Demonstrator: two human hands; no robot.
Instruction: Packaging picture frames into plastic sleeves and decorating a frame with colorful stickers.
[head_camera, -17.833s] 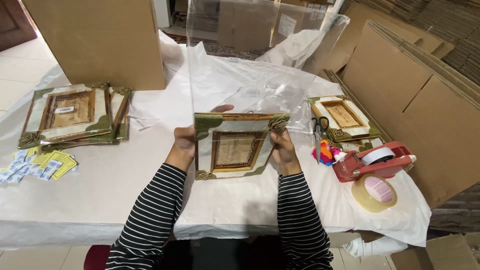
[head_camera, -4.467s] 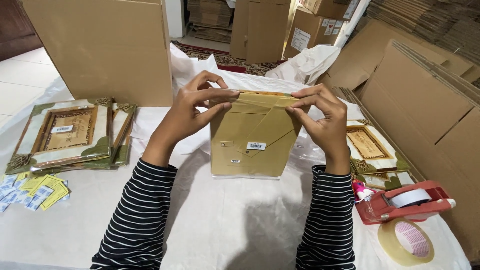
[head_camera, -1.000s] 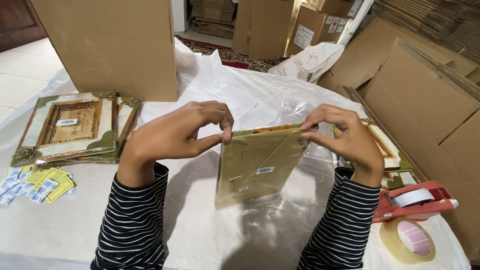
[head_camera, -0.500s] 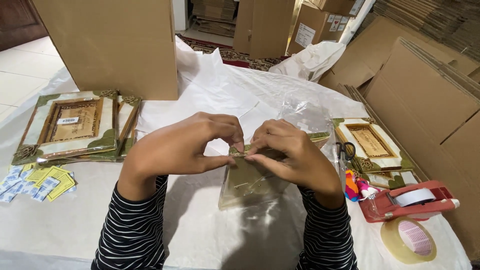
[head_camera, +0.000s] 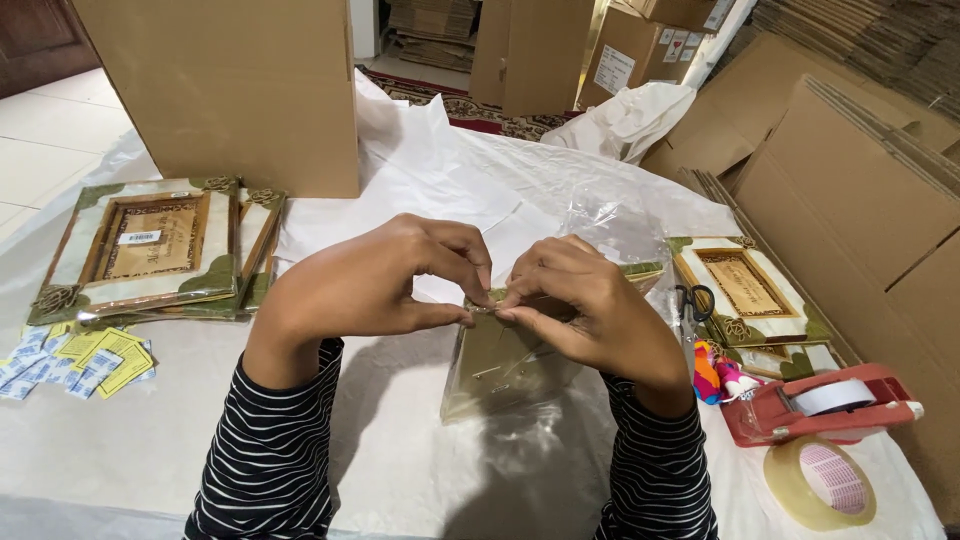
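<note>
— Where did the frame (head_camera: 505, 365) lie from the fingers?

— Directly under them, running off toward 6 o'clock. It sat bagged in clear plastic (head_camera: 560, 400) on the table (head_camera: 180, 440), back side up, its top edge right at the fingertips and its long axis going from 12 to 6, tipped slightly left.

— And the hands?

— The left hand (head_camera: 375, 285) and right hand (head_camera: 590, 310) met at that top edge, thumb and forefinger of each pinched nearly closed on the bag's flap. Both were equally near; what exactly sat between the tips could not be made out.

— Anything beside?

— A tape dispenser (head_camera: 820, 405) at 3 o'clock, stacked frames (head_camera: 150, 250) at 10.
</note>
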